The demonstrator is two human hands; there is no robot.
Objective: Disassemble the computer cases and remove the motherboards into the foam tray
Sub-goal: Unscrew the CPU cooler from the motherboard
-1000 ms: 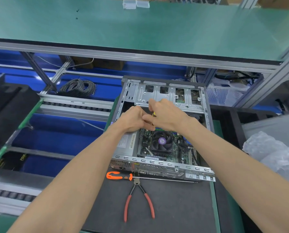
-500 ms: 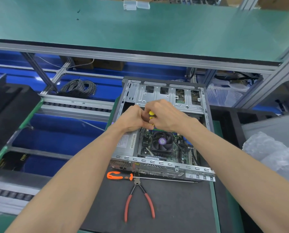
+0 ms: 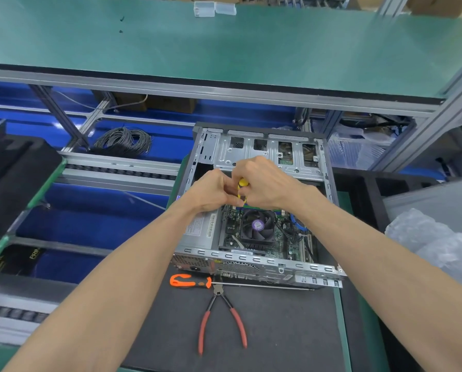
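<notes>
Hands (image 3: 240, 189) unmoved; "PRIN" label (image 3: 35, 255)

The open top of the computer case (image 3: 254, 210) gives access from above. Both hands, left hand (image 3: 211, 193) and right hand (image 3: 264, 181), meet over its middle around a yellow-handled screwdriver (image 3: 242, 187), blocking the drive bay edge. The fan (image 3: 258, 226) and motherboard (image 3: 283, 242) nearer the front rail stay uncovered. On the dark mat (image 3: 278, 331), an orange-handled screwdriver (image 3: 187, 281) and red-handled pliers (image 3: 220, 315) lie just before the case. An upper shelf (image 3: 224, 49) overhangs the far side.
</notes>
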